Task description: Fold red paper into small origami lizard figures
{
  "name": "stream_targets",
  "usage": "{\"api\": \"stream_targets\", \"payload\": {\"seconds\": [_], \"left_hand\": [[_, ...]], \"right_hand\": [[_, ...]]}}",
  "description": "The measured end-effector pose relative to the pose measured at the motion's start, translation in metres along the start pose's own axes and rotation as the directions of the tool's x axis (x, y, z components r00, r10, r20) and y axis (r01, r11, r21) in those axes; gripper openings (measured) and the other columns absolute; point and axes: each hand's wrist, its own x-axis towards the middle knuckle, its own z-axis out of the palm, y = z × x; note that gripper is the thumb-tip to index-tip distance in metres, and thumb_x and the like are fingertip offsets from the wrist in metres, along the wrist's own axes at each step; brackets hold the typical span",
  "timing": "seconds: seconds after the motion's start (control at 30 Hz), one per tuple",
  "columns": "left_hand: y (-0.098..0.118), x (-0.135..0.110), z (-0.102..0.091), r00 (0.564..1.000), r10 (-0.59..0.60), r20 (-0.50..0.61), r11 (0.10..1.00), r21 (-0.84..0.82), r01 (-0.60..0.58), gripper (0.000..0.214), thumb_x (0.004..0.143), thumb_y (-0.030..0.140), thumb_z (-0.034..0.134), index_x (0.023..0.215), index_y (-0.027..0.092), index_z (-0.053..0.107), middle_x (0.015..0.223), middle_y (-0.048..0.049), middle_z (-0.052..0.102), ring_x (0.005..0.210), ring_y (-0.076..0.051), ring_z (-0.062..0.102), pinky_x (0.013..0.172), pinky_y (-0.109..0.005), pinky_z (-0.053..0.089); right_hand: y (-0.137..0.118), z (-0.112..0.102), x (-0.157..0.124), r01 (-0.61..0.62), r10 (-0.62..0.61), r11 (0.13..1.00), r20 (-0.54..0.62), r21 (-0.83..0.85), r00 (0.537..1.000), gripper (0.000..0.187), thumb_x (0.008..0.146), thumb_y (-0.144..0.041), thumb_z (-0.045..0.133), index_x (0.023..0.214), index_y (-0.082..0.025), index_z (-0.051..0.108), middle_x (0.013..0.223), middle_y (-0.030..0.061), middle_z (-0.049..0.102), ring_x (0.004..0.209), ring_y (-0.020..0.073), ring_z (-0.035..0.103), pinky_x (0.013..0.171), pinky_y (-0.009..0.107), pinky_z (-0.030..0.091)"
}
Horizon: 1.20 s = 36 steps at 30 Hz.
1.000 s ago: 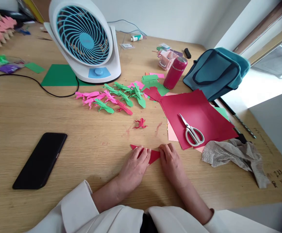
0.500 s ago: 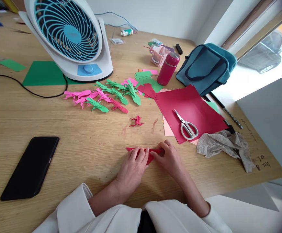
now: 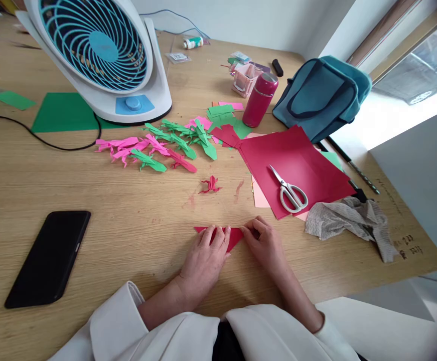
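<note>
On the pale wood-grain counter (image 3: 139,240), a flat red paper triangle (image 3: 235,238) lies at both hands. The left hand (image 3: 205,255) rests palm-down over it, fingers extended and gripping nothing, probably to steady it while the curled right hand (image 3: 265,243) pinches its right corner. Fingers cover much of the paper, so its layers cannot be told. White-handled metal scissors (image 3: 286,186) lie on large red paper sheets (image 3: 312,163), perhaps for easy reach; a white-and-blue fan (image 3: 104,46) stands toward the white wall (image 3: 241,20).

Daylight pouring in, glaring right of boxy teal fabric bag (image 3: 318,98); sheen on flat crimson paper (image 3: 297,155) before it.
</note>
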Motion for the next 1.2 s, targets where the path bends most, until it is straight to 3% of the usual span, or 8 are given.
{"api": "stream_targets", "payload": {"seconds": [0.27,0.47,0.7,0.9,1.2], "left_hand": [[0.002,0.003,-0.002,1.0,0.004,0.018,1.0,-0.012,-0.004,0.053,0.096,0.035,0.051,0.142,0.01,0.045,0.132,-0.0145,0.056,0.12,-0.029,0.05,0.104,-0.041,0.045],[-0.014,0.001,-0.003,0.975,0.065,-0.213,0.986,-0.136,-0.096,0.034,0.096,0.014,0.043,0.127,0.005,0.056,0.117,-0.0142,0.062,0.108,-0.024,0.055,0.097,-0.038,0.05],[-0.028,0.002,-0.006,0.961,0.095,-0.26,0.958,-0.239,-0.159,0.03,0.095,0.007,0.041,0.119,0.008,0.059,0.112,-0.0124,0.063,0.105,-0.021,0.055,0.093,-0.037,0.055],[-0.028,0.004,-0.006,0.965,0.109,-0.239,0.972,-0.176,-0.153,0.033,0.094,0.006,0.043,0.123,0.004,0.057,0.113,-0.014,0.063,0.106,-0.023,0.054,0.092,-0.035,0.055],[-0.025,0.003,-0.008,0.974,0.155,-0.167,0.986,-0.038,-0.163,0.036,0.093,0.005,0.038,0.125,0.005,0.056,0.116,-0.0142,0.063,0.106,-0.023,0.057,0.09,-0.034,0.053]], "right_hand": [[-0.002,0.002,-0.002,0.059,-0.059,0.998,-0.037,-0.003,0.998,0.014,0.085,-0.03,0.068,0.077,-0.019,0.062,0.074,-0.0004,0.058,0.067,0.0146,0.052,0.063,0.028,0.039],[0.001,0.007,-0.002,0.066,-0.068,0.997,-0.084,-0.028,0.994,0.014,0.088,-0.027,0.064,0.075,-0.02,0.061,0.072,-0.0009,0.059,0.067,0.0148,0.052,0.063,0.029,0.038],[0.002,0.007,-0.001,0.07,-0.073,0.996,-0.069,-0.05,0.995,0.012,0.09,-0.027,0.062,0.08,-0.021,0.061,0.074,-0.0001,0.06,0.067,0.0155,0.052,0.065,0.031,0.038],[-0.001,0.006,-0.001,0.103,-0.108,0.992,-0.07,-0.071,0.992,0.012,0.09,-0.029,0.063,0.081,-0.021,0.061,0.074,0.0001,0.06,0.068,0.0165,0.053,0.068,0.033,0.037],[-0.005,0.009,-0.003,0.275,-0.275,0.961,-0.005,0.02,0.961,0.005,0.09,-0.02,0.063,0.092,-0.023,0.059,0.089,0.0026,0.066,0.083,0.0196,0.059,0.076,0.037,0.042]]}}
